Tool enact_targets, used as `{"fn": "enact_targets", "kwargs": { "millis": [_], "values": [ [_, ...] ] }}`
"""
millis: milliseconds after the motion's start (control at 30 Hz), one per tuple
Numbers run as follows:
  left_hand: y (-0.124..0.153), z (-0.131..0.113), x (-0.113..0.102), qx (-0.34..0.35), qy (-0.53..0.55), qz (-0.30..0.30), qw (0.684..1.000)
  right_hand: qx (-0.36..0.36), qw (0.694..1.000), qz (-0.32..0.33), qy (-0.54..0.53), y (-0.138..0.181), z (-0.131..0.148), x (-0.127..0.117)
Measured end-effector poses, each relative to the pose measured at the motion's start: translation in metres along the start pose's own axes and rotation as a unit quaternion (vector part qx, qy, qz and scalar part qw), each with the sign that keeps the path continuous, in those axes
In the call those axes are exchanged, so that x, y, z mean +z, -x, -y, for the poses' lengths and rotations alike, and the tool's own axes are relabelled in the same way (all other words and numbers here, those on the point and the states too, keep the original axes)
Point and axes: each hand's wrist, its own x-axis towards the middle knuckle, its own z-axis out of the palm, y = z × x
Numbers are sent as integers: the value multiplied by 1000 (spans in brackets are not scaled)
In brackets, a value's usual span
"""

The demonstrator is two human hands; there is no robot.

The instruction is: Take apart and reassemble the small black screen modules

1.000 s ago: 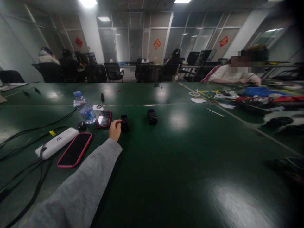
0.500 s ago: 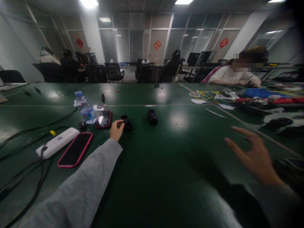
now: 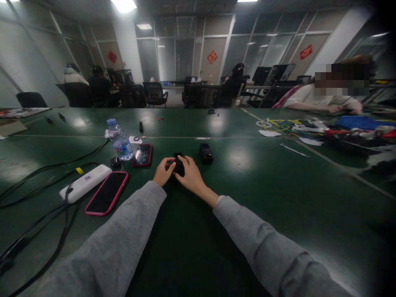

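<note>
Black small device (image 3: 178,164) on the green table (image 3: 262,198), gripped between left hand (image 3: 162,172) and right hand (image 3: 191,175), fingers curled about it. Second black device (image 3: 206,152) just beyond; red-cased phone (image 3: 142,154) to the left.

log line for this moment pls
left hand + right hand: both on small black device | surface: green table | beside: second black device

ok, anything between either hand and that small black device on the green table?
Nothing visible. Left hand and right hand both touch the small black device; the second black device sits apart to the right.
</note>
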Motion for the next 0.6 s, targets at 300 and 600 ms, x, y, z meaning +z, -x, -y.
{"fn": "enact_targets", "kwargs": {
  "millis": [300,600],
  "values": [
    [-3,-2,-5,-29,-25,-71,997,28,992,-5,-123,12,-3,-22],
    [-1,-7,-10,-30,-42,-68,996,137,985,-46,-94,142,-107,-189]
  ]
}}
